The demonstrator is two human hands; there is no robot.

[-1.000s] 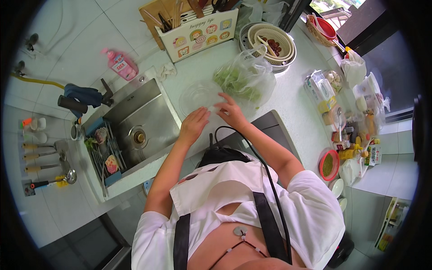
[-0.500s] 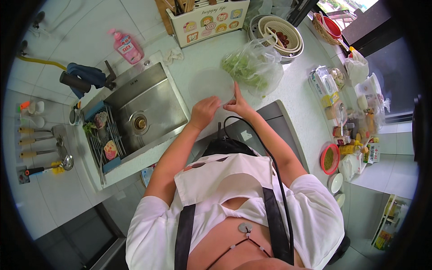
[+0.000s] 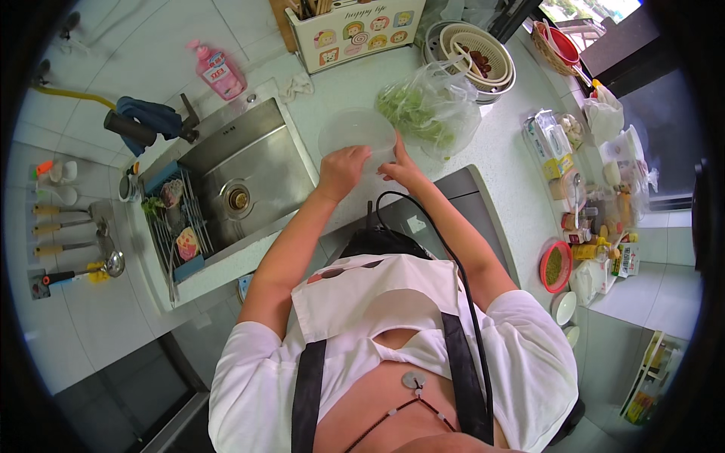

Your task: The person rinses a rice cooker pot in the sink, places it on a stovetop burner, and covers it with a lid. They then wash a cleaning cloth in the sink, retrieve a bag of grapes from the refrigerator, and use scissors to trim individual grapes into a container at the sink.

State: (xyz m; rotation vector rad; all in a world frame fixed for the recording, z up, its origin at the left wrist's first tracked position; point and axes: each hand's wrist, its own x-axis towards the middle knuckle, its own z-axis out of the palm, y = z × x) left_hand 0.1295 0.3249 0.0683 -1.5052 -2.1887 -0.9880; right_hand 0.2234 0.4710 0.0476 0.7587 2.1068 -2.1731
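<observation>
A translucent, round plastic bowl or lid (image 3: 349, 130) is held over the counter in front of me; I cannot tell which it is. My left hand (image 3: 343, 172) pinches its near rim, thumb and fingers pressed together. On the right side my right hand (image 3: 404, 167) grips the edge, one finger reaching up along it. Just beyond the right hand lies a clear plastic bag of green leafy vegetables (image 3: 427, 113), close to the round piece.
A steel sink (image 3: 260, 151) with a drying rack (image 3: 181, 226) is at left. Pink soap bottle (image 3: 220, 72) and chopstick-and-board holder (image 3: 355, 38) stand behind. Nested colanders (image 3: 495, 53) sit at far right. Jars, packages and a red-rimmed bowl (image 3: 556, 266) line the right side. A black cable (image 3: 461, 279) crosses my right arm.
The fingers of my right hand have shifted slightly at the edge of the round plastic piece. Both hands stay in nearly the same place, and the view has moved a little.
</observation>
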